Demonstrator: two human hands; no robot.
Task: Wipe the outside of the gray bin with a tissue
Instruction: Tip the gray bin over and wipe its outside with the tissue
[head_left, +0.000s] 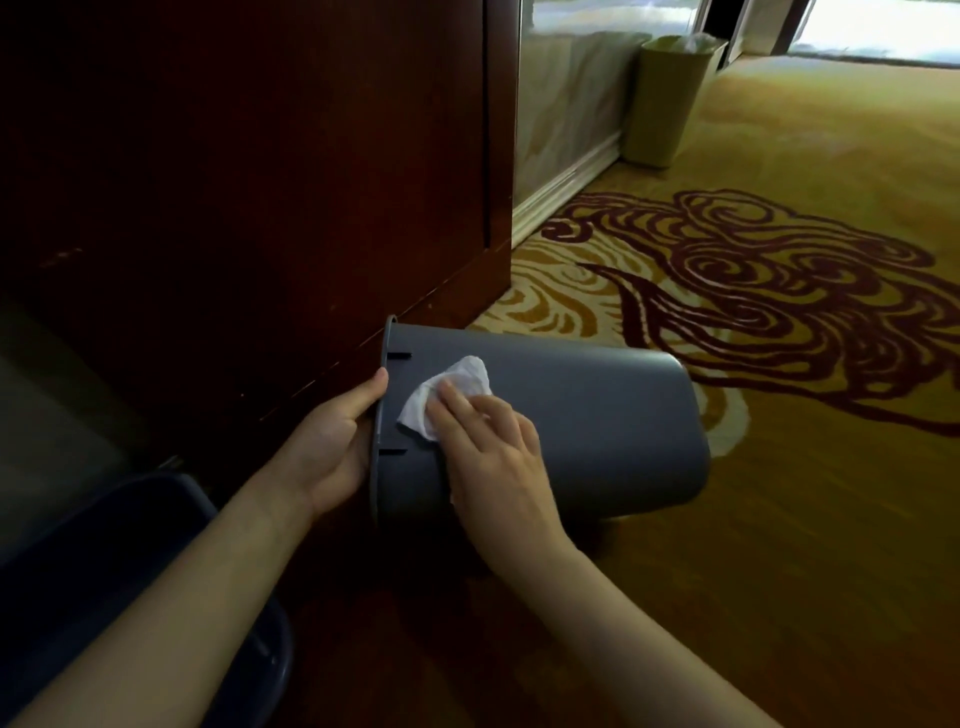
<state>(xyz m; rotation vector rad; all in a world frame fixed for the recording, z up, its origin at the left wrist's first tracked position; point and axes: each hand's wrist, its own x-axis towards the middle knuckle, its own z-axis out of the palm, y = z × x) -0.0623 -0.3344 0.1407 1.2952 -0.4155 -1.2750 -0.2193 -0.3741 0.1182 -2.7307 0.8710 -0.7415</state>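
- Underfoot I see a gold patterned carpet (779, 467) with dark red swirls, bordered on the left by a dark reddish wooden panel (260, 182).
- Farther back, a tan rectangular waste bin (665, 104) with a clear liner stands by a pale baseboard (566, 182).
- Lying on its side on the carpet is the gray plastic bin (597, 415), rim pointing left, base pointing right.
- My left hand (332, 441) grips the bin's rim; its fingers go inside, out of my sight.
- My right hand (493, 452) lies flat, pressing a crumpled white tissue (452, 389) against the bin's outer wall near the rim.
- At lower left, a dark blue rounded object (104, 571) is cut off and too dim for me to identify.
- Bright glare at the top washes out the area behind the tan bin.
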